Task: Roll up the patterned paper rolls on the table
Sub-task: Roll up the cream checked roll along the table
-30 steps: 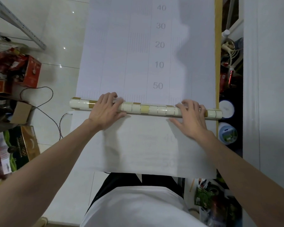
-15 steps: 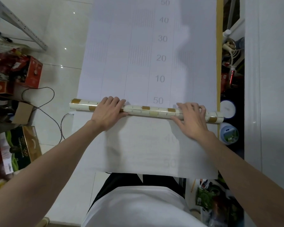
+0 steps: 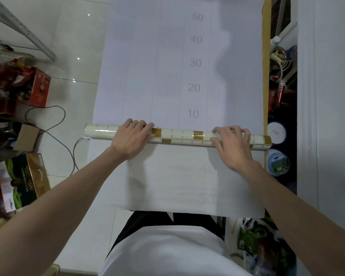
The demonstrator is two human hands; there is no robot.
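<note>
A patterned paper roll (image 3: 177,136), cream tiles with gold squares, lies crosswise on its own unrolled white backing sheet (image 3: 167,56), which is printed with numbers and grid lines. My left hand (image 3: 130,138) grips the roll left of centre, fingers curled over its top. Further right, my right hand (image 3: 232,144) holds it the same way, thumb on the near side. Another stretch of white sheet (image 3: 177,176) lies between the roll and my body. Both ends of the roll stick out past my hands.
The table's yellow edge (image 3: 265,56) runs along the right, with two white-lidded tubs (image 3: 276,134) and clutter just beyond it. On the tiled floor at left are a red box (image 3: 38,86), a green carton (image 3: 22,180), a cable (image 3: 54,132) and a metal rack (image 3: 24,30).
The roll has turned away from me over the sheet. The printed "50" that lay just beyond it is now wound in, and "10" sits just past the roll.
</note>
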